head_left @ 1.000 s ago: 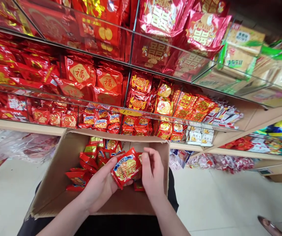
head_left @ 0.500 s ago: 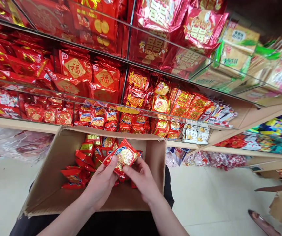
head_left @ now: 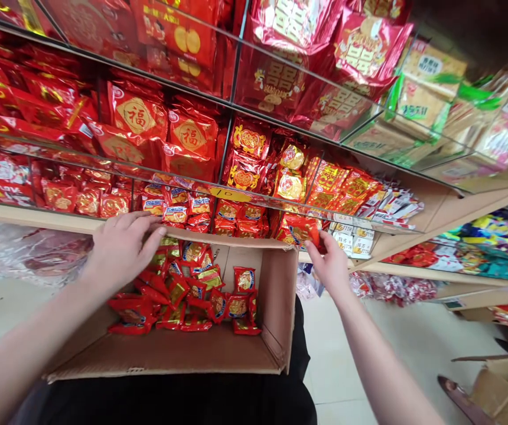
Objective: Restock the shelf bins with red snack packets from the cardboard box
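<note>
A cardboard box (head_left: 165, 354) rests on my lap, tilted toward me, with several small red-wrapped snack packets (head_left: 238, 307) scattered inside it. My left hand (head_left: 123, 251) grips the box's far rim near the left corner, thumb and fingers curled at the edge. Beyond the box's far right corner, my right hand (head_left: 331, 265) pinches a red snack packet (head_left: 299, 230) between thumb and fingers. That packet is at the front of the lowest shelf bin, close to white-wrapped packets (head_left: 354, 236).
Clear-fronted shelves hold red packets (head_left: 136, 115) and green-edged cracker packs (head_left: 426, 100). A yellow tag (head_left: 230, 193) marks one bin. Bagged goods (head_left: 36, 254) lie under the shelf at left. At lower right stand another cardboard box (head_left: 506, 383) and a person's shoe (head_left: 451, 389).
Both hands were together over the box with a red snack packet. My left hand has moved left to the rim; my right hand has carried a packet up and right to the shelf.
</note>
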Demonstrator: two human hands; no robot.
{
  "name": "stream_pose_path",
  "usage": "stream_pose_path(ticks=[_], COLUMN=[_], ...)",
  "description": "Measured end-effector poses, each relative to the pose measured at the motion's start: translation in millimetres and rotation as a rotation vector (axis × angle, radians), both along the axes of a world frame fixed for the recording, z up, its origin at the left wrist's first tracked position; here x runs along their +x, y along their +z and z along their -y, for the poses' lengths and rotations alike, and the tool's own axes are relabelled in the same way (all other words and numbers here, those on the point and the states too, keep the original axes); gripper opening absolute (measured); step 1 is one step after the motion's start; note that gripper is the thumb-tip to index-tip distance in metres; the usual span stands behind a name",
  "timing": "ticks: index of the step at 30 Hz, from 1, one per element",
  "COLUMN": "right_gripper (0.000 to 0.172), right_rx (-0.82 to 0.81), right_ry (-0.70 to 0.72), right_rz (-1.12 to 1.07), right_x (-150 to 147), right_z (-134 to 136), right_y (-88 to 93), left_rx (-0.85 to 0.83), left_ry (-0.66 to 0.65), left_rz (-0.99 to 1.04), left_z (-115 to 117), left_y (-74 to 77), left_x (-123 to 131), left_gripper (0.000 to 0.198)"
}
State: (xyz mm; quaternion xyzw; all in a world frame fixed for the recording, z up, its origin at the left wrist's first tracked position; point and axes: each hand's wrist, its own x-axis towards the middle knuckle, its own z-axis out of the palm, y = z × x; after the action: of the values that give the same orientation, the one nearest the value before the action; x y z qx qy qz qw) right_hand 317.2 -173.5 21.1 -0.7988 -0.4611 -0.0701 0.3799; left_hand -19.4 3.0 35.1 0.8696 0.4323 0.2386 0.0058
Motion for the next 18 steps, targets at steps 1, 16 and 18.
stream_pose_path(ticks=[1, 16, 18], right_gripper=[0.037, 0.019, 0.024], right_rx=[-0.070, -0.616, -0.659], right_ry=[0.046, 0.471, 0.456], right_rz=[0.056, 0.262, 0.256], right_x=[10.1, 33.4, 27.8], right_z=[-5.8, -95.7, -105.6], right_y=[-2.4, -2.5, -4.2], left_rx=[0.002, 0.089, 0.111], left_ry=[0.041, 0.110, 0.121], left_rz=[-0.093, -0.270, -0.253], left_z=[-4.1, 2.4, -1.1], left_y=[0.2, -15.8, -22.0], left_x=[-2.6, -9.0, -9.4], left_gripper=[0.046, 0.052, 0.051])
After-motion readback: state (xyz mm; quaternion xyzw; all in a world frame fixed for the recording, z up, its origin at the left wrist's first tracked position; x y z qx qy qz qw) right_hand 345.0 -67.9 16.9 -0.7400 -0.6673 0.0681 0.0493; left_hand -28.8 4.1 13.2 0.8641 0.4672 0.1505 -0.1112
